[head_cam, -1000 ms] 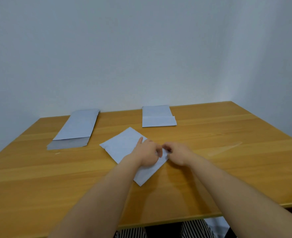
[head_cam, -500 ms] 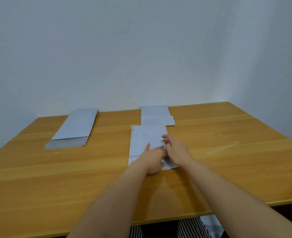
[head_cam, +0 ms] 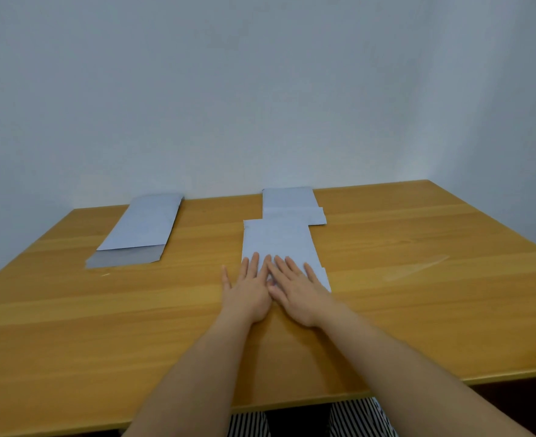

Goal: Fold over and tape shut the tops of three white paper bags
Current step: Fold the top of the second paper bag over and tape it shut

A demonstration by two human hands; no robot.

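While both palms press flat near the table's front half, the layout across the wooden table (head_cam: 386,326) reads as a working line. Taking the middle bag (head_cam: 279,244) as the landmark, the left bag (head_cam: 140,225) lies well apart to its left, angled, with a greyer band across its near end; whether that band is a fold or an open flap cannot be told. It looks parked there, out of the way. The middle bag itself lies straight in front of the person, long axis running away from them, likely squared up so its near end can be creased. On its near left corner rests the left hand (head_cam: 247,291), fingers straight and slightly spread, thumb out to the side on bare wood, gripping nothing. Touching it, the right hand (head_cam: 298,291) lies flat on the bag's near right part, fingers fanned and extended, also holding nothing; the two index fingers meet over the paper. This seems to be smoothing or pinning the bag down. Just beyond the middle bag, its near edge touching or slightly overlapped, sits the far bag (head_cam: 291,205), shorter, with a crosswise fold line, so probably already folded. No tape roll is visible.
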